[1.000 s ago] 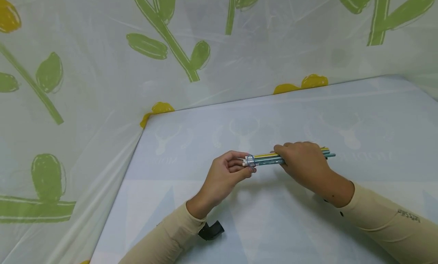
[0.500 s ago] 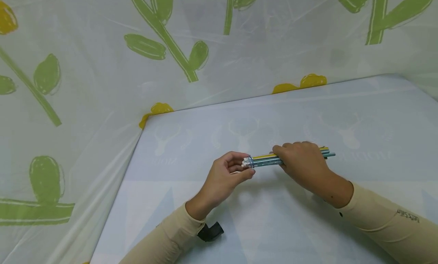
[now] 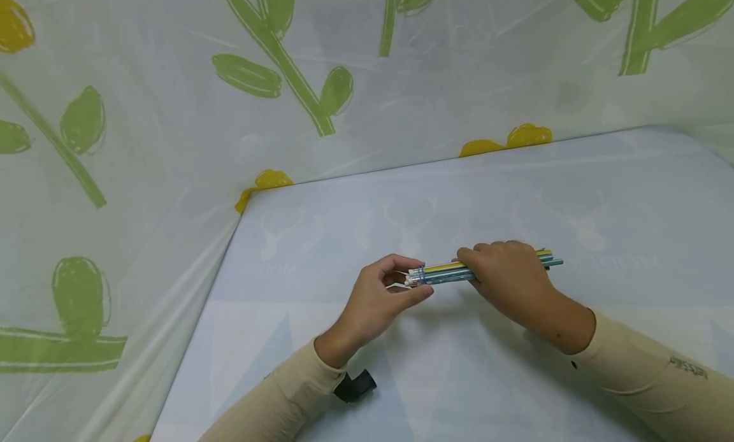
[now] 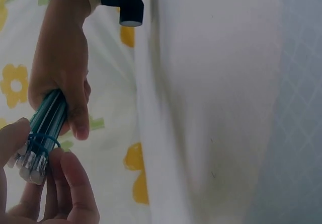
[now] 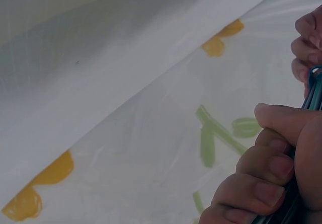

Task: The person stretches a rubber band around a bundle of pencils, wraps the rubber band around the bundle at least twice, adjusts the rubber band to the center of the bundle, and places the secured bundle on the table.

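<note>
My right hand (image 3: 507, 270) grips a bundle of pencils (image 3: 446, 273), teal ones and a yellow one, held nearly level above the table. White erasers in silvery ferrules show at the bundle's left end. Around that end runs a blue rubber band (image 4: 44, 137), one loop of it standing out to the side. Curled about the eraser end is my left hand (image 3: 375, 295), thumb below and forefinger above, fingertips at the band. In the right wrist view the fingers (image 5: 266, 191) of the right hand wrap the pencils' middle. The far tips stick out past that hand.
A pale cloth with faint deer prints covers the table (image 3: 344, 225). Behind it and on the left hangs a white curtain (image 3: 160, 98) with green leaves and yellow flowers. A black curved piece (image 3: 355, 386) sits by the left wrist.
The left fingers have shifted slightly around the eraser end, with the thumb and forefinger a little further right. The bundle's left end has dipped slightly. The right hand keeps its grip.
</note>
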`<state>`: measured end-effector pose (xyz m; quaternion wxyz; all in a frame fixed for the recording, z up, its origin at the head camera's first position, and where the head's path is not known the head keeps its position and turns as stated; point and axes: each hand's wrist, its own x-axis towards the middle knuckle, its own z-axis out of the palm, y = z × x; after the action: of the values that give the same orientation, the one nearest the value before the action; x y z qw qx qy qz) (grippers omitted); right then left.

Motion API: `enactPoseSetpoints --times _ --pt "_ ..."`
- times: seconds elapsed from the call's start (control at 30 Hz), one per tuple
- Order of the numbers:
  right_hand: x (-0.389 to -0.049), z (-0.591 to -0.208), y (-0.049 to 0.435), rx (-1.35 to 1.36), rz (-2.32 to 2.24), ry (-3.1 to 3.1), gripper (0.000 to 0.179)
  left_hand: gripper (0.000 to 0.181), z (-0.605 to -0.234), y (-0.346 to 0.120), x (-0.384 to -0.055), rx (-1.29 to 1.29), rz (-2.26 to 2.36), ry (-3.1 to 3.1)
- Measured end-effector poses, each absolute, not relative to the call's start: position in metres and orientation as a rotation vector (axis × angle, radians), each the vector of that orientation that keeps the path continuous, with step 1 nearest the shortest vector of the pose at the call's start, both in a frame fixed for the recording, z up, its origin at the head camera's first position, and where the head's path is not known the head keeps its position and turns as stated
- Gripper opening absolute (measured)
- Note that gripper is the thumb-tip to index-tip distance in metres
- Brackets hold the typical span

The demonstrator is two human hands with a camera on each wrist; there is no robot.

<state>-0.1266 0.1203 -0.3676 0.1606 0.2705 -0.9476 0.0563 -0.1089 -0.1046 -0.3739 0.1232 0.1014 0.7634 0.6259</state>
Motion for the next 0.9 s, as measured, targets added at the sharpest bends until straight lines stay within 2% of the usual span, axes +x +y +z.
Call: enactPoseSetpoints --times 0.2,0.6,0.9 --pt "-0.125 -0.365 0.12 0.757 0.136 -2.733 0.032 0.04 -0.373 -0.103 -0.108 0.414 1.785 2.333" --pt "-0.12 -0.371 0.115 0.795 0.128 -2.653 0.025 0.041 -0.376 -0.1 -0.099 0.521 1.693 2.523" --pt "-0.127 -0.363 0.121 0.756 0.127 -2.667 0.025 0.041 -0.369 -0.093 -0.108 0.581 1.671 2.579"
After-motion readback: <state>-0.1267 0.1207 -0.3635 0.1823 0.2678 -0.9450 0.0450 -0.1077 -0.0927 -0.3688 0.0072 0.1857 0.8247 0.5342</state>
